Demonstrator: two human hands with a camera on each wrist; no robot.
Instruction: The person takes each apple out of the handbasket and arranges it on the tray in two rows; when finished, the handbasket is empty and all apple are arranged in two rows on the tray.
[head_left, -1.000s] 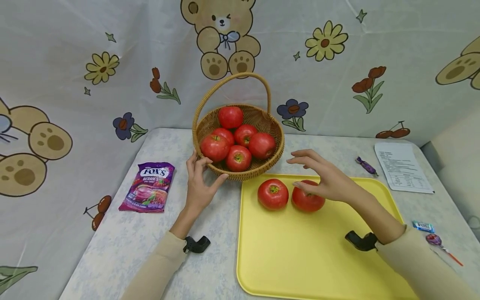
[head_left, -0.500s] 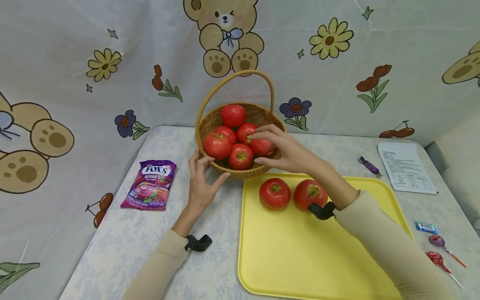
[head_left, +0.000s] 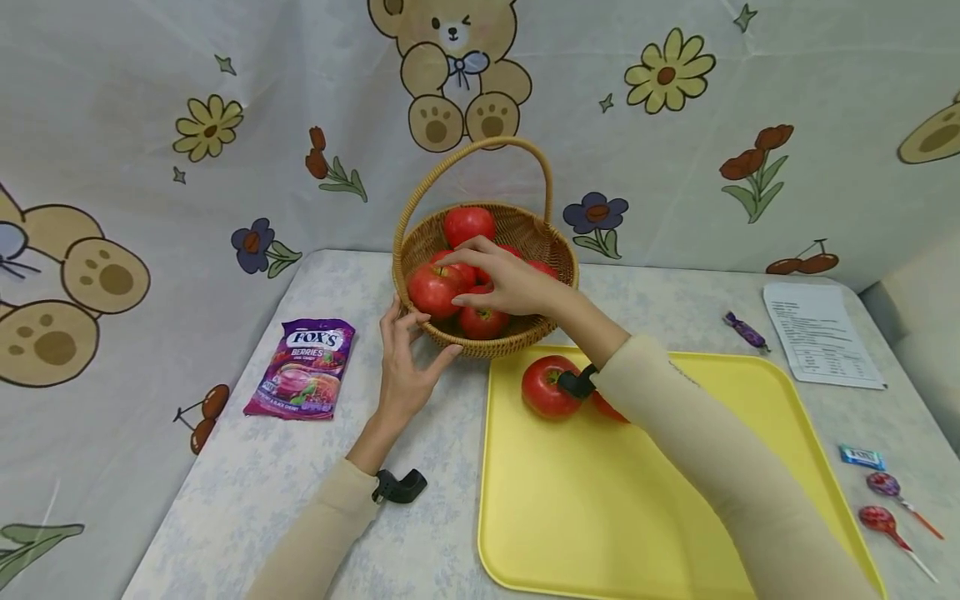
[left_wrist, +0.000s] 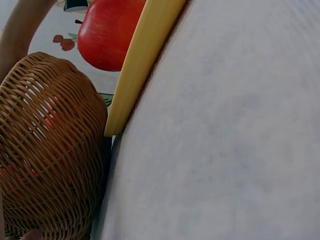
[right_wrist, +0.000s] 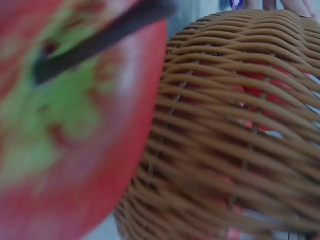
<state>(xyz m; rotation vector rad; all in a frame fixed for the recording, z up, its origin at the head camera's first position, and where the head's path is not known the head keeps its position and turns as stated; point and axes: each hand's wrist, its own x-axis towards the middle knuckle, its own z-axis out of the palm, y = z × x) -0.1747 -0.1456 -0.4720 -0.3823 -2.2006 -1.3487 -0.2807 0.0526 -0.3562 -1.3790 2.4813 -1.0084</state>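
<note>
Left hand, fingers spread, touches the basket; right hand, thumb and fingers parted, hovers over apples

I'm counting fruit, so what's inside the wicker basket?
Several red apples sit inside the wicker basket. The right grip partly covers some, and anything beneath them is hidden, so the total's uncertain.

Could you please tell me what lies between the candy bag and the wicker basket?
The left hand, with its fingers at the rim of the wicker basket; a strip of tabletop separates it from the candy bag. The head view shows this.
</note>
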